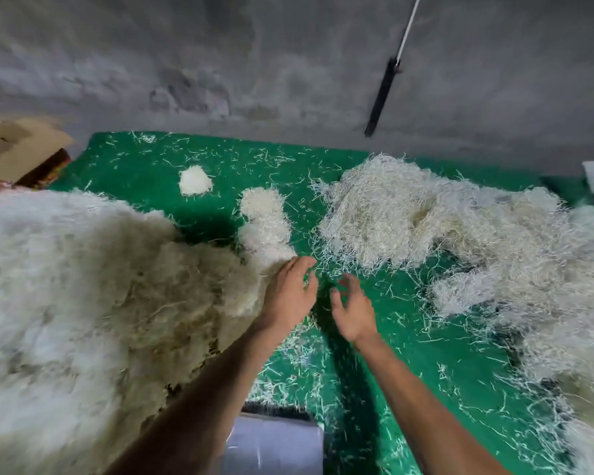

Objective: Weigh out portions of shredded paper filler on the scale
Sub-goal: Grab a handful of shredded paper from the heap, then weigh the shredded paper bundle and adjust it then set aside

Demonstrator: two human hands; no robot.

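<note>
Fingers (307,265) loose — green mat (374,337) strip between heaps (100,286).

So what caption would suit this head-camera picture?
Two empty hands, left and right, hover over a green mat between shredded-paper heaps.

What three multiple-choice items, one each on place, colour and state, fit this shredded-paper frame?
1. Where is the biggest heap of shredded paper?
A. on the person's left
B. far centre
C. against the wall

2. What colour is the surface under the shreds?
A. blue
B. green
C. brown

3. What are the left hand and right hand doing?
A. both grip handfuls
B. both hold nothing
C. one holds a bag

Key: 1 A, the heap fills the left side; 2 B, green shows between the strands; 3 B, the fingers are loosely spread, nothing in them.
</note>
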